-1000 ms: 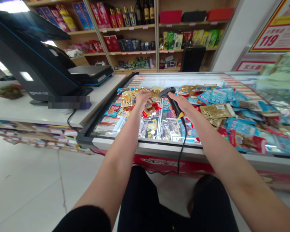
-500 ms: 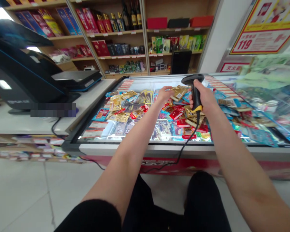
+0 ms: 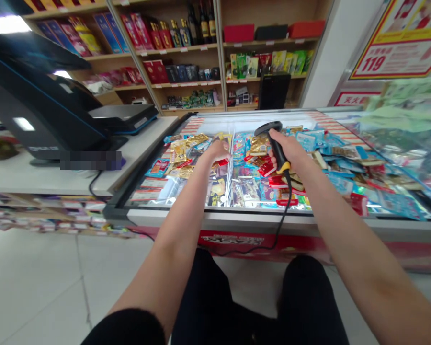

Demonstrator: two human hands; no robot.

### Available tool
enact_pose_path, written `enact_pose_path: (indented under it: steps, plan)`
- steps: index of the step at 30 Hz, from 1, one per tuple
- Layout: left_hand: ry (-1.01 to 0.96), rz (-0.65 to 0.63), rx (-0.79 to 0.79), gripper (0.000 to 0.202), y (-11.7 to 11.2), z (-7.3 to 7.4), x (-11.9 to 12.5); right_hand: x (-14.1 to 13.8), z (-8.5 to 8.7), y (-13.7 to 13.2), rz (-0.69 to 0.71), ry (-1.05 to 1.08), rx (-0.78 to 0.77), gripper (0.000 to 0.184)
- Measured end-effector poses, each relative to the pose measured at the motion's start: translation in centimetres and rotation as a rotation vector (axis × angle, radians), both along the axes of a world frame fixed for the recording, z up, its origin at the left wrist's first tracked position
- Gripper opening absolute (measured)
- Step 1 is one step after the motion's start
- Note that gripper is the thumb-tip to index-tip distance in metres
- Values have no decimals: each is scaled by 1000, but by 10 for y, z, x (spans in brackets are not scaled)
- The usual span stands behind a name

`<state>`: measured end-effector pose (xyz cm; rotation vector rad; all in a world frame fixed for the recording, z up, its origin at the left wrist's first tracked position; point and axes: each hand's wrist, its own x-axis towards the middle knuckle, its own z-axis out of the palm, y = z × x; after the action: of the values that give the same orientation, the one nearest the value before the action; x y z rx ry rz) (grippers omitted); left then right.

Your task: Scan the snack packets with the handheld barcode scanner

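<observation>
Gripping a black handheld barcode scanner [image 3: 274, 143] just right of the frame's middle, its long axis slanting from the yellow collar at lower right up to the head at upper left, the head aiming up and away toward the far end of the chest freezer [image 3: 215, 215]. Trailing a black cord [image 3: 285, 211] from the handle's base, down over the freezer's front rim. Hovering over heaped snack packets [image 3: 258, 182], with open room above them and toward the freezer's far edge. Clenching the handle in the right hand [image 3: 289, 151], fingers [image 3: 274, 160] wrapped closely around it.

Reaching out with the left hand [image 3: 217, 152] just left of the scanner, near the freezer's central divider [image 3: 230, 172], fingers [image 3: 224, 144] curling downward above gold foil packets [image 3: 179, 153]; showing no clear hold, though any contact cannot be told from this view.

Bordering the freezer, a white counter [image 3: 57, 177] carrying a black checkout terminal [image 3: 39, 100] at left, with wooden shelves [image 3: 179, 81] of boxed goods and bottles lining the top of the frame.
</observation>
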<state>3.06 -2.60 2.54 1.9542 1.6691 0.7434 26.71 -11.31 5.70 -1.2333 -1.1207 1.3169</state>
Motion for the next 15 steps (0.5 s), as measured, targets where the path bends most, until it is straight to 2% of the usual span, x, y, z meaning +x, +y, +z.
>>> enact_pose_path:
  steps: [4, 8, 12, 15]
  plan:
    - [98, 20, -95, 32, -11, 4, -38, -33, -4, 9, 83, -57, -11, 36]
    - [184, -23, -65, 36, -12, -5, -63, -67, -10, 19, 145, -99, 6, 37]
    - [177, -27, -9, 40, -7, -12, -73, -94, -13, 23, 210, -123, -27, 39]
    - [86, 83, -40, 38, -5, -11, -69, -104, -16, 25, 243, -115, -22, 39]
